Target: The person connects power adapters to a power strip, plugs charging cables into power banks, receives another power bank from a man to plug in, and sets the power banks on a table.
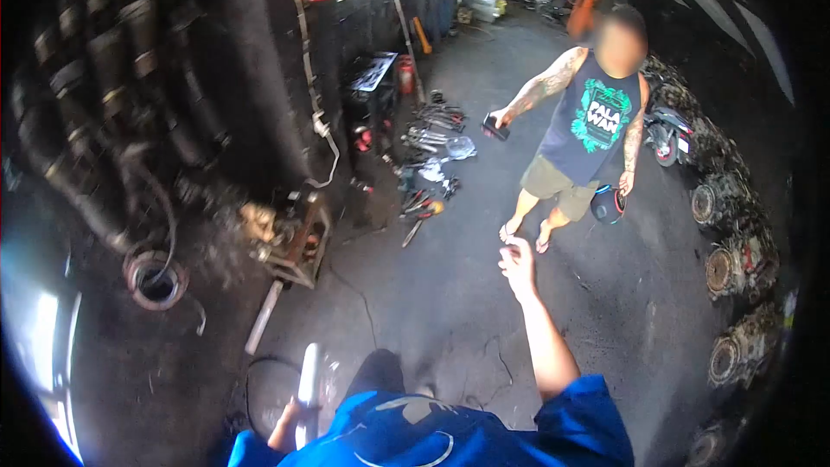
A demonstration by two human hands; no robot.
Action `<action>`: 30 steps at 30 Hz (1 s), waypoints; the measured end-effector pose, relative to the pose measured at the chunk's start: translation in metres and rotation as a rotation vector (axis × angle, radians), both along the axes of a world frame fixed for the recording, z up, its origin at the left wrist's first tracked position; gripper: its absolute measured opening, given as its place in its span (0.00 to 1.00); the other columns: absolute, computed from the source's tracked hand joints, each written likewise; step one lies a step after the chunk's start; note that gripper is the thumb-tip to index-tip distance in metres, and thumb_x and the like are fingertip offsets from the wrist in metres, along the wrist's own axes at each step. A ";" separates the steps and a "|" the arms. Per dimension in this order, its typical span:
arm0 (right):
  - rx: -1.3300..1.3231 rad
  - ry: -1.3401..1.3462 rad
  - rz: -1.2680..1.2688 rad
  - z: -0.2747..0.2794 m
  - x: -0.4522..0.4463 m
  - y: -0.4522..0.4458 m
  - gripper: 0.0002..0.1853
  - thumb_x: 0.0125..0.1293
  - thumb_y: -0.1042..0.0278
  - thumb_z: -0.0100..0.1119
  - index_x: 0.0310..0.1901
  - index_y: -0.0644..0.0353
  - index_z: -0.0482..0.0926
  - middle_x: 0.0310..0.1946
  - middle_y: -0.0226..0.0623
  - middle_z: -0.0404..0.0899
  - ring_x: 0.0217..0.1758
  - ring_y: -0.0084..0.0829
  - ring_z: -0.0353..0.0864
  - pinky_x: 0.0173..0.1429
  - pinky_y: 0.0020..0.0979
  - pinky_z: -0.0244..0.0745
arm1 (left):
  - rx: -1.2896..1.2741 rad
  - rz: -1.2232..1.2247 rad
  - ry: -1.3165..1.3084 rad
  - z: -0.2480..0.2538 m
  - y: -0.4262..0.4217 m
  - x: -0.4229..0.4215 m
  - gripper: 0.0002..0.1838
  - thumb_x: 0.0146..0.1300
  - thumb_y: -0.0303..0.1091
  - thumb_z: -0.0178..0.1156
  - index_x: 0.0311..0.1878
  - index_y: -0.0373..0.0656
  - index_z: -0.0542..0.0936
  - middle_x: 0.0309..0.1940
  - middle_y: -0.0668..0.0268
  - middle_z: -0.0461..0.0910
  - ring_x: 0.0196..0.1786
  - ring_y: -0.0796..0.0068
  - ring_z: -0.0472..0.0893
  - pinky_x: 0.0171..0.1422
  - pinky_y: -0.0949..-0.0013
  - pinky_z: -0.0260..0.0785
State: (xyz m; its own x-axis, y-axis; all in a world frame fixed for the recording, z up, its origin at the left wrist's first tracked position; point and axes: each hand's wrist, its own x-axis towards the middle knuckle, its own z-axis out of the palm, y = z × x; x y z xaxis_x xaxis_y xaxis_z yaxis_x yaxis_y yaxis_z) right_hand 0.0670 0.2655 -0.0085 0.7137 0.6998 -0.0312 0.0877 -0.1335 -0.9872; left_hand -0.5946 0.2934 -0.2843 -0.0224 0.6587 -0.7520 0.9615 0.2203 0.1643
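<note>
My left hand (292,419), low in the view, is wrapped round a pale, smooth tube (309,380) that stands nearly upright beside my leg. My right hand (519,270) is raised ahead of me at the end of a stretched arm. Its fingers are loosely bent with a small gap between thumb and forefinger, and I make out nothing held in it. Beyond it stands another person (596,112) in a dark sleeveless shirt and shorts, a dark phone-like object (495,127) in one hand and a dark round item (609,205) in the other.
Tools (424,207) lie spread along the floor near a dark bench (376,78). A metal stand (298,251) with machine parts is left of me. Greasy engine units (735,268) and a motorcycle (666,134) line the right side. A thin cable (359,294) crosses the floor.
</note>
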 end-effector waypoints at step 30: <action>0.091 0.212 -1.160 -0.016 0.360 0.188 0.46 0.63 0.50 0.68 0.74 0.54 0.50 0.64 0.43 0.67 0.54 0.32 0.77 0.50 0.34 0.76 | -0.337 -0.121 -0.474 0.042 0.690 0.616 0.27 0.58 0.41 0.69 0.53 0.34 0.73 0.36 0.62 0.79 0.32 0.70 0.78 0.34 0.63 0.70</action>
